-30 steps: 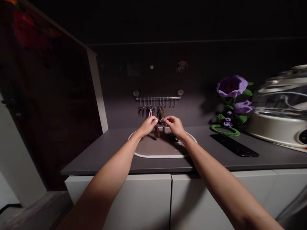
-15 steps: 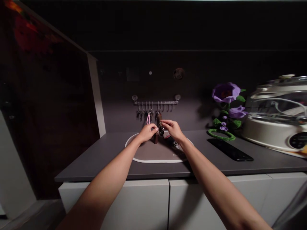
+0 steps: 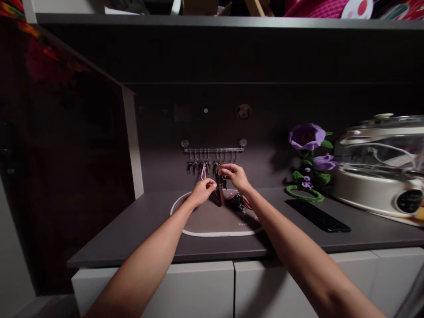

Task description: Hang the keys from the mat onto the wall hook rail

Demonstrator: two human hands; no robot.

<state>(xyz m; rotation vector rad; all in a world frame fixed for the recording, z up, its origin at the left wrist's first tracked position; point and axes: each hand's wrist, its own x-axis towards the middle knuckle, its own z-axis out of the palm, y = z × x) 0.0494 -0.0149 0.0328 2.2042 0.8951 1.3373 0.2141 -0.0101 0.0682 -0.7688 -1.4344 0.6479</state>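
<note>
- The right hand (image 3: 236,176) is raised to the key rail, its thumb and fingers (image 3: 222,168) pinched closed on a metal key ring (image 3: 219,171); the ring sits right at the fingertips, just below the rail.
- A small bunch of keys (image 3: 224,181) and a brown leather fob (image 3: 219,197) hang below that ring, just under the right hand and beside the left hand.
- The left hand (image 3: 202,192) is lower, its fingers (image 3: 210,184) bunched and nearly closed, close to the fob and just under a pink loop strap (image 3: 203,173). Whether they have hold of anything, I cannot tell.
- The chrome key rail (image 3: 213,150) is fixed to the dark wall by two suction cups, with more keys hanging from its hooks.
- A dark key bunch with red on it (image 3: 237,202) lies on an oval white-edged mat (image 3: 205,224), just below the right wrist.
- On the grey counter (image 3: 132,234) to the right are a black phone (image 3: 317,215), an artificial purple flower (image 3: 306,137) and a white cooker with a glass lid (image 3: 374,176).
</note>
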